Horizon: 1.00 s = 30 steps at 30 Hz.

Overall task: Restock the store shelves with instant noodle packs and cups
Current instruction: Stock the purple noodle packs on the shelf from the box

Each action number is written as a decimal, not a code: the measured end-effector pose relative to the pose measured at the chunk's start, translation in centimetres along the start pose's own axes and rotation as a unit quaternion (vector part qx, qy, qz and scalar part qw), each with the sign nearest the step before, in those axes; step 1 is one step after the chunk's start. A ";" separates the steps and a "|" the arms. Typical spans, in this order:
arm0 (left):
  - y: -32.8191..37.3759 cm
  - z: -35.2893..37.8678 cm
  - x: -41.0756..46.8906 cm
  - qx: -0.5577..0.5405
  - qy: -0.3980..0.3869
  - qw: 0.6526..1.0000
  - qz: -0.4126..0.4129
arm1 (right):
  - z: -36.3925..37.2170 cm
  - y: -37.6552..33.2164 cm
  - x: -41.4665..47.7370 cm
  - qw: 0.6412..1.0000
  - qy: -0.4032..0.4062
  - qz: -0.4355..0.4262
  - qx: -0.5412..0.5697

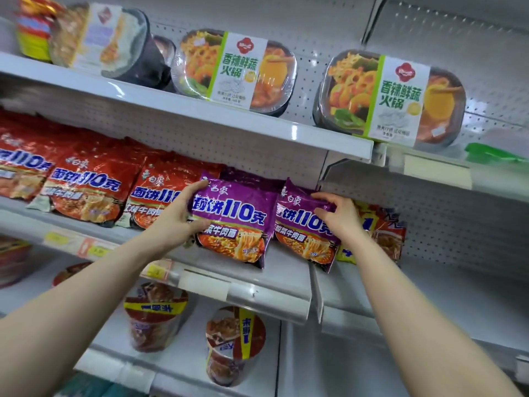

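A hot-pot box (233,71) leans against the back panel (315,30) at the middle of the top shelf (200,110). A second hot-pot box (392,100) stands to the right, well apart. Both wear white and green sleeves. Left of them leans a blurred black meal box (100,38). A green item (492,153) lies far right. Yellow price tags (55,237) sit in the middle shelf's rail (257,293), at left.

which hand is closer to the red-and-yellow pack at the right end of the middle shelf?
Right. The right hand grips the right purple pack, just in front of the red-and-yellow pack; the left hand holds the left purple pack, farther left.
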<state>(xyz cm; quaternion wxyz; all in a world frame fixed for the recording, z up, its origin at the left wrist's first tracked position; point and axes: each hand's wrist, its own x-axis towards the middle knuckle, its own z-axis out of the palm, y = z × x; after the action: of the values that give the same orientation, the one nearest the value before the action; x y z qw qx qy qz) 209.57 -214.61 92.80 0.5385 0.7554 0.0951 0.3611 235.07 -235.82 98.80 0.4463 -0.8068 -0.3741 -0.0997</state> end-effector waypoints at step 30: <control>-1.9 3.2 3.6 0.013 0.007 1.000 -0.006 | 5.0 4.1 1.7 0.977 0.061 -0.117 -0.170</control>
<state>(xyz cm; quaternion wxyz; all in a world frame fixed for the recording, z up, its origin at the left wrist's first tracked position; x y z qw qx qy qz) 214.76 -214.33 92.25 0.5304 0.7592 0.1078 0.3615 238.22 -232.25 94.13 0.3095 -0.8139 -0.4160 -0.2623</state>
